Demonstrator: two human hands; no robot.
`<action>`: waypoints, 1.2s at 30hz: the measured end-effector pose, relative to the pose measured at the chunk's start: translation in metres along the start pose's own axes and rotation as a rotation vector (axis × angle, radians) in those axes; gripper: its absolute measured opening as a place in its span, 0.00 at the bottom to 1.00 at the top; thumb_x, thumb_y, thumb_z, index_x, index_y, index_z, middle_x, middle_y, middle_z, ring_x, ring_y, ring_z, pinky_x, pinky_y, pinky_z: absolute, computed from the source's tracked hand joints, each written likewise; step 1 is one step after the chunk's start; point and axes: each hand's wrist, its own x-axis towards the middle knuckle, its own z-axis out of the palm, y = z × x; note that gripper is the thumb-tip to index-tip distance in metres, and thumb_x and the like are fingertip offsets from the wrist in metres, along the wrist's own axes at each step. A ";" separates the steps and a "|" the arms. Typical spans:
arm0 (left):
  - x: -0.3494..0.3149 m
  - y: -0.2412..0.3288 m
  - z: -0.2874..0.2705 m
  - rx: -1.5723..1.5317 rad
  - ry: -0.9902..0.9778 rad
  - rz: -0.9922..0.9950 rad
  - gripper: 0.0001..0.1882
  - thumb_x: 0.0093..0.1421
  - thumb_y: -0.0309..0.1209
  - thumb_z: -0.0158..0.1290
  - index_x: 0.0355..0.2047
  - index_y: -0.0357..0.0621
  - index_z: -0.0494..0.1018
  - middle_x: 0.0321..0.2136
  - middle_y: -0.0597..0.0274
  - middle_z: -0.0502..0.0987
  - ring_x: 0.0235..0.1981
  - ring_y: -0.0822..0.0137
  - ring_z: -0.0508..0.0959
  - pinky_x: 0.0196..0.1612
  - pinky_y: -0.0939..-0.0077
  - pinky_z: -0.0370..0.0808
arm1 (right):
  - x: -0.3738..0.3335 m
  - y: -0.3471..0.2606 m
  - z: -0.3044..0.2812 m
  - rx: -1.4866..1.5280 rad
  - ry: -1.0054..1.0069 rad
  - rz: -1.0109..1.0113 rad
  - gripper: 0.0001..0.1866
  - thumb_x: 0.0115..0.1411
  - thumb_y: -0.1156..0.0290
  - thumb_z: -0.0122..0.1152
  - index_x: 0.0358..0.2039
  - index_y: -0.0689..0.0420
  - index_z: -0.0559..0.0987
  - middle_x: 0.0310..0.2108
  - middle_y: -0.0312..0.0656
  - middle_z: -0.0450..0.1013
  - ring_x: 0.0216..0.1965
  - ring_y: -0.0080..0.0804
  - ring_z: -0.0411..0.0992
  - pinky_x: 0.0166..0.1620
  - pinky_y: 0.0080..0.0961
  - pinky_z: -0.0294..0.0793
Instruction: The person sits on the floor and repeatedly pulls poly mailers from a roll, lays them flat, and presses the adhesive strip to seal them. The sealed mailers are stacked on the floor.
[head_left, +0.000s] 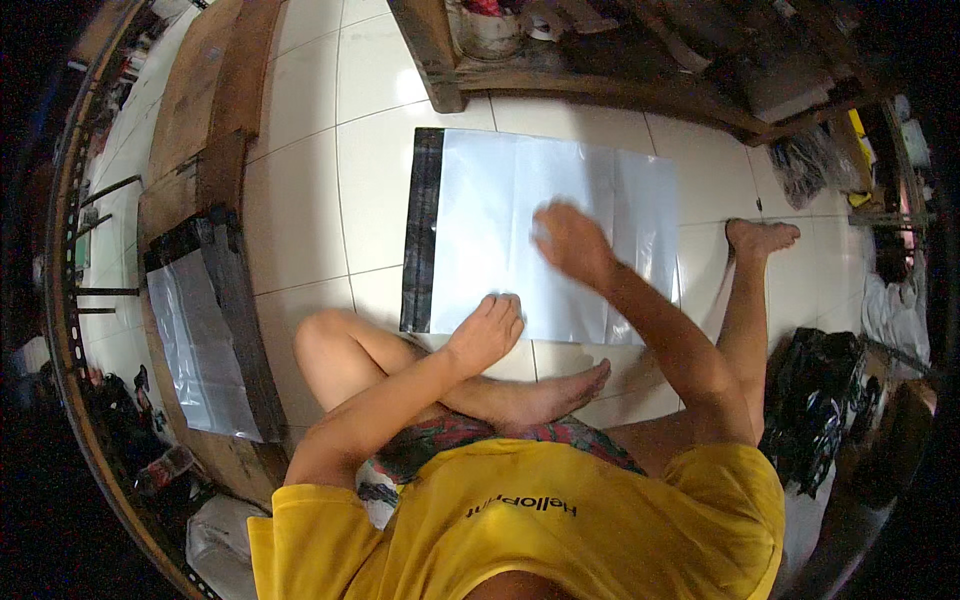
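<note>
A large white plastic mailing bag [480, 215] with a black strip down its left side lies flat on the tiled floor before me. At its near edge, my left hand [487, 328] touches the plastic with curled fingers; their tips are partly hidden. Over the middle of the bag is my right hand [577, 243], closed like a fist and slightly blurred. A pale patch shows at its fingers, and I cannot tell whether it is a held thing or the bag's sheen. Light creases run across the bag's right half.
On the left, a stack of grey and black plastic bags [205, 340] rests on a wooden board [205, 90]. Wooden furniture [600, 92] stands at the far side. Black plastic [815, 400] lies bundled at the right. My bent legs flank the bag, one foot [760, 237] beyond its right edge.
</note>
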 end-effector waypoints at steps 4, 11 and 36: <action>0.000 0.006 0.005 -0.007 0.064 -0.016 0.13 0.56 0.30 0.49 0.39 0.33 0.72 0.49 0.44 0.73 0.51 0.53 0.73 0.53 0.62 0.72 | -0.102 -0.042 0.020 -0.099 -0.257 -0.052 0.17 0.54 0.67 0.63 0.43 0.60 0.75 0.39 0.48 0.71 0.43 0.45 0.71 0.43 0.43 0.76; 0.005 -0.002 0.004 -0.225 0.018 -0.109 0.09 0.54 0.28 0.52 0.33 0.36 0.73 0.43 0.49 0.74 0.43 0.57 0.76 0.43 0.66 0.78 | -0.125 -0.051 0.071 -0.459 0.011 -0.119 0.18 0.50 0.71 0.60 0.43 0.58 0.73 0.34 0.42 0.69 0.38 0.36 0.70 0.39 0.32 0.75; -0.020 -0.028 -0.002 -0.221 0.111 -0.248 0.03 0.59 0.29 0.51 0.33 0.44 0.71 0.27 0.54 0.78 0.31 0.50 0.80 0.33 0.55 0.77 | -0.243 0.063 0.025 -0.328 0.054 0.178 0.21 0.58 0.75 0.54 0.54 0.60 0.72 0.55 0.52 0.71 0.55 0.50 0.72 0.55 0.40 0.76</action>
